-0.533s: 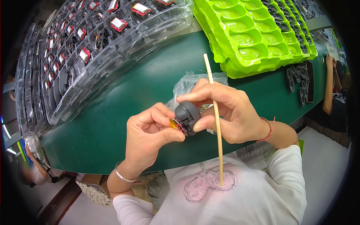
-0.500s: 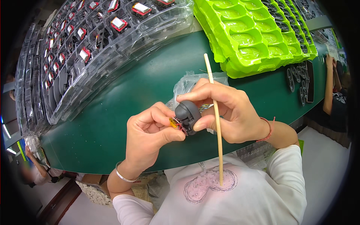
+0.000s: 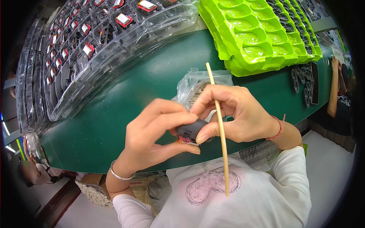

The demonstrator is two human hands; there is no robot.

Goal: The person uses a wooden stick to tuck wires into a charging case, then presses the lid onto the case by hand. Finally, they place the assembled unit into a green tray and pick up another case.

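Observation:
Between my two hands is a small dark grey plastic housing (image 3: 192, 128), with a circuit board and fine reddish wires showing along its lower side. My left hand (image 3: 150, 133) closes on it from the left, fingers over the top and thumb beneath. The fingertips and thumb of my right hand (image 3: 247, 116) pinch its right end. A long pale wooden stick (image 3: 223, 152) is also tucked in my right hand, standing nearly upright across the fingers. Just beyond my hands lies a clear plastic bag (image 3: 185, 84) with many thin metal pieces (image 3: 199, 91) in it.
Stacked clear trays (image 3: 110, 62) of dark parts with red-and-white modules fill the left back. A bright green tray (image 3: 243, 70) stands at the back right, near dark oval frames (image 3: 294, 80) on the green table (image 3: 110, 129). Other people's arms (image 3: 334, 89) show at both sides.
The housing has turned over in my hands, its rounded knob now out of sight. My left fingers have moved over its top. The stick has shifted slightly down with my right hand.

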